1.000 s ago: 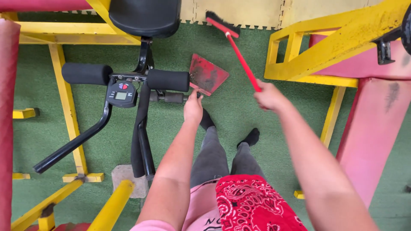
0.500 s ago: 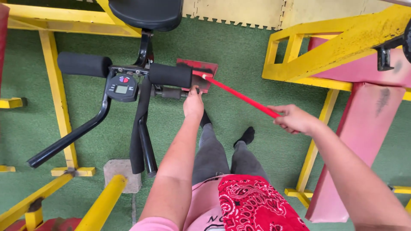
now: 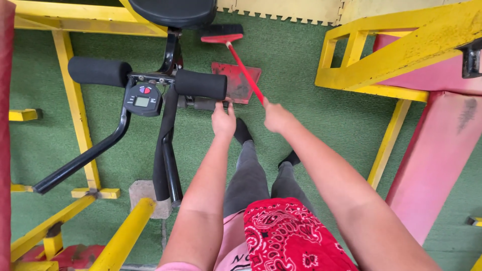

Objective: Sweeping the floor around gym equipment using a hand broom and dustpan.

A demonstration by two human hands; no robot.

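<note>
Risk: right hand, clenched on broom, may overshoot dustpan gripped by left hand, scattering debris onto green mat.

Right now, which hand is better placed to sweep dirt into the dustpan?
Right. The right hand grips the broom handle, its head on the floor beyond the dustpan. The left hand is at the dustpan's handle, holding it.

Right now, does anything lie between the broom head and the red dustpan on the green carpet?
Nothing visible does. The broom head sits beyond the dustpan, with bare carpet between them. The right hand holds the broom handle, the left hand the dustpan's handle.
</note>
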